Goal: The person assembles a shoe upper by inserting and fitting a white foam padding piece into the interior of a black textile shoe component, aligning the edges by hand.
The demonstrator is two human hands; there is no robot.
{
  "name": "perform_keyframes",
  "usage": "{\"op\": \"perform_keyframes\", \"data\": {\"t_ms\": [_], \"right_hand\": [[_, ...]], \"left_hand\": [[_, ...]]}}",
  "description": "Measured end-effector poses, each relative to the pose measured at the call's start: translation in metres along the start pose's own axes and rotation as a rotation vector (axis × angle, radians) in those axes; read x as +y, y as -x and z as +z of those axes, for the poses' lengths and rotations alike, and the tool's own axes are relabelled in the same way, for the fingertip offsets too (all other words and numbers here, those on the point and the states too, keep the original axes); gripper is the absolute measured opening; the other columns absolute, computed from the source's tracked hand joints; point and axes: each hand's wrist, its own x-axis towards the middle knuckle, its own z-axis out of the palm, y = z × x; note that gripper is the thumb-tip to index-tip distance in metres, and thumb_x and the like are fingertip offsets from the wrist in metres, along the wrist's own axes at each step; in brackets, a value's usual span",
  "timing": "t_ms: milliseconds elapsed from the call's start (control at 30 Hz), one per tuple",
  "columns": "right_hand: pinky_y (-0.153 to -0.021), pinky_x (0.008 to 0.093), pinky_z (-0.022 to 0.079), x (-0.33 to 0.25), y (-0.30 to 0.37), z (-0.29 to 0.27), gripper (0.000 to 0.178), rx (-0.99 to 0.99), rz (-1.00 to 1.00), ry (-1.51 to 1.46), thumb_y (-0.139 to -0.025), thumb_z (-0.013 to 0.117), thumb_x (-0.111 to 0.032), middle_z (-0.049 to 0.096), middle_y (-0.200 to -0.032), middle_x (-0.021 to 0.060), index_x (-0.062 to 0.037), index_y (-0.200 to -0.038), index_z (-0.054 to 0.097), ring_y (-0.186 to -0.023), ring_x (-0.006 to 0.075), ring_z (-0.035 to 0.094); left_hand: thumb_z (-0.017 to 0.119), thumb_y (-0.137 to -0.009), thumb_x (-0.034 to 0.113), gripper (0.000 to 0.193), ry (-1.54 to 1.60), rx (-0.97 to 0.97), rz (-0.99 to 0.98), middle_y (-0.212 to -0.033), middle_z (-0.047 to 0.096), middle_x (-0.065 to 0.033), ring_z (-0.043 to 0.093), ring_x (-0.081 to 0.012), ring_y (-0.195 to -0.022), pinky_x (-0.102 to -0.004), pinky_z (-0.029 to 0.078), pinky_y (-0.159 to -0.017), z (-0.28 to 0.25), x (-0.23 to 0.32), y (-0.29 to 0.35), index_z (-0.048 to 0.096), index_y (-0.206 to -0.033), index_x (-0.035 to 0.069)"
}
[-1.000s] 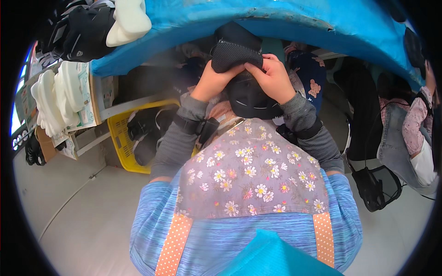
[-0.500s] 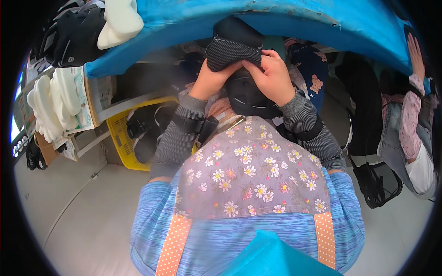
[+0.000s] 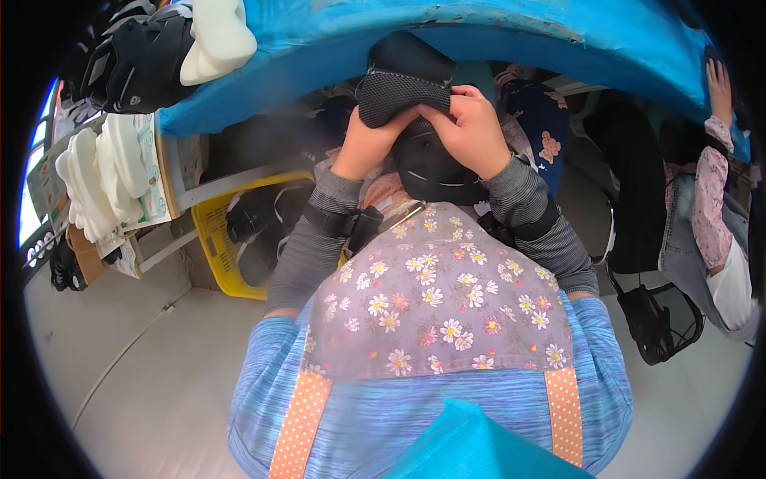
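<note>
- Versus 0.5 s ago: both hands and the upper sit in much the same spot at 12 o'clock, under the blue table edge; grip looks unchanged, thumbs pressed a bit further over the mesh.
- Left hand (image 3: 369,144) clamps the black mesh shoe upper (image 3: 399,92) from 7 o'clock, fingers closed around its lower edge.
- Right hand (image 3: 471,132) clamps it from 4 o'clock, fingers together, thumb on the mesh.
- Upper's long axis runs roughly 9 to 3 o'clock, slightly tilted; which end is the toe, cannot tell.
- Dark rounded piece (image 3: 431,172) sits just below the hands, at 6 o'clock from the upper.
- Yellow basket (image 3: 209,239) with black uppers at 8 o'clock.
- White foam pieces (image 3: 88,180) stacked at 9 o'clock.
- Another person's hand (image 3: 718,84) on the table (image 3: 558,36) at 2 o'clock.
</note>
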Motion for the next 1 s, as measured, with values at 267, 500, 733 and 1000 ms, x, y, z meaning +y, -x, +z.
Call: {"op": "perform_keyframes", "data": {"t_ms": [267,500,733,1000], "right_hand": [[-0.091,0.0390,0.047,0.007,-0.002,-0.001,0.029,-0.065,0.045,-0.025,-0.090,0.066,-0.025,0.054,-0.056,0.0114,-0.0026,-0.071,0.065,-0.059,0.0310,0.055],[-0.100,0.0363,0.042,0.003,0.005,-0.015,0.013,-0.001,-0.009,-0.281,-0.089,0.068,-0.018,0.072,-0.078,0.0090,-0.0066,-0.092,0.075,-0.073,0.0198,0.064],[-0.106,0.0376,0.037,0.015,0.001,-0.011,0.013,-0.028,0.005,-0.253,-0.092,0.065,-0.017,0.072,-0.083,0.0086,-0.0083,-0.096,0.074,-0.079,0.0198,0.065],[-0.107,0.0410,0.035,0.022,0.000,-0.002,0.015,-0.042,-0.022,-0.186,-0.094,0.062,-0.020,0.070,-0.079,0.0049,-0.0109,-0.099,0.073,-0.078,0.0204,0.065]], "left_hand": [[0.072,-0.088,0.008,0.029,0.050,-0.030,-0.009,-0.112,0.067,-0.0056,0.060,-0.0151,-0.103,-0.0297,0.048,-0.092,0.002,-0.003,-0.003,0.066,-0.116,0.002],[0.070,-0.089,0.008,0.025,-0.056,0.025,0.119,-0.110,0.070,-0.0071,0.065,-0.0161,-0.100,-0.0301,0.049,-0.090,0.009,0.019,0.008,0.069,-0.114,0.003],[0.071,-0.089,0.010,0.026,-0.100,-0.061,0.009,-0.105,0.071,-0.0066,0.064,-0.0127,-0.094,-0.0271,0.050,-0.084,0.006,0.026,-0.005,0.068,-0.113,0.000],[0.070,-0.090,0.009,0.028,0.114,-0.051,-0.110,-0.113,0.068,-0.0044,0.061,-0.0126,-0.102,-0.0271,0.048,-0.090,0.004,0.009,-0.004,0.067,-0.117,0.001]]}}
